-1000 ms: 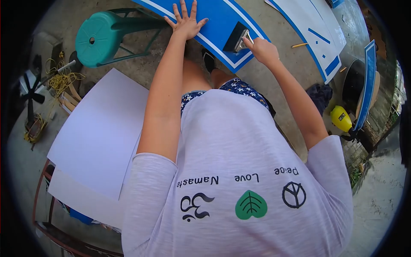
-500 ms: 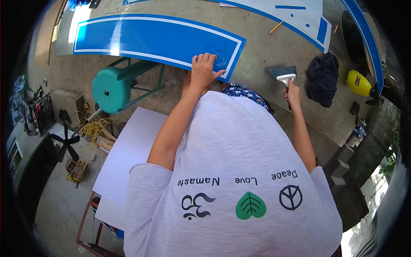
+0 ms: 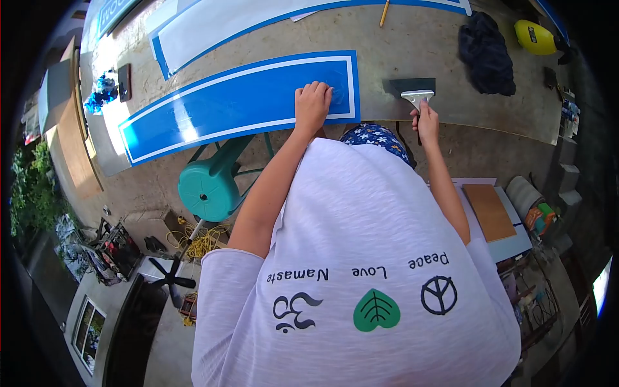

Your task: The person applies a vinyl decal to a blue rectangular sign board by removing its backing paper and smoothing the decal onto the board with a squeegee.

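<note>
A long curved blue panel (image 3: 238,100) with a white border line lies along the near edge of the grey table. Over its right part is my left hand (image 3: 311,106), its fingers bent and together; anything held in them is hidden. Clear wrinkled film (image 3: 335,93) shows just right of that hand. My right hand (image 3: 425,121) grips the dark handle of a squeegee (image 3: 418,95), which has a metal head and a wide dark blade. The blade is over the table, to the right of the panel.
Farther back on the table (image 3: 380,64) lie a white sheet with blue edging (image 3: 225,32), a yellow pencil (image 3: 384,13), a dark cloth (image 3: 485,55) and a yellow spray bottle (image 3: 534,37). A phone (image 3: 124,82) is at the left. A green stool (image 3: 209,187) stands by the near edge.
The view has turned, so the panel slants differently and the phone shows. My left thumb has come in closer to the fingers. The squeegee is still in my right hand.
</note>
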